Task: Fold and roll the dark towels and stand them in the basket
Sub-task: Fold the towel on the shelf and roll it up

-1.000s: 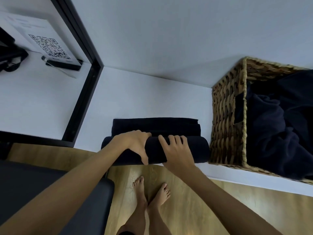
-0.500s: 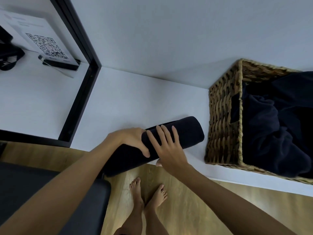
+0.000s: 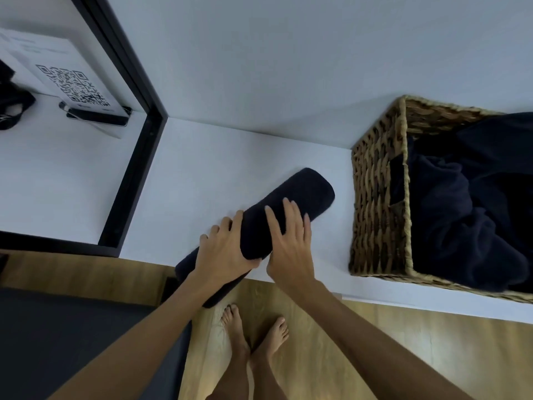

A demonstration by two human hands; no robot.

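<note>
A single rolled towel (image 3: 291, 203) is lying slantwise on the white shelf (image 3: 219, 157), dark navy and wound into a tight, smooth cylinder. Its near end is hanging out past the shelf's front edge, above the wooden floor (image 3: 360, 356) and the person's two bare feet (image 3: 253, 330); its far, rounded end is pointing toward the wicker basket (image 3: 375, 203) and stopping just short of the basket's woven side.

Two hands are working on the roll. The left hand (image 3: 225, 252) is wrapping around it near the shelf's front edge, thumb curling under the near side and fingers going over the top, so it is gripping the towel. The right hand (image 3: 288, 243) is lying just beside the left, nearer the basket, its fingers (image 3: 291, 215) stretched out almost straight and pressing flat along the top of the roll, holding nothing closed.

Inside the basket, loose dark towels (image 3: 461, 215) are sitting crumpled in a heap; how many are in it cannot be told.

Well away from the basket, past a black frame (image 3: 129, 157), one QR-code sign (image 3: 72, 85) is standing on another white surface.
</note>
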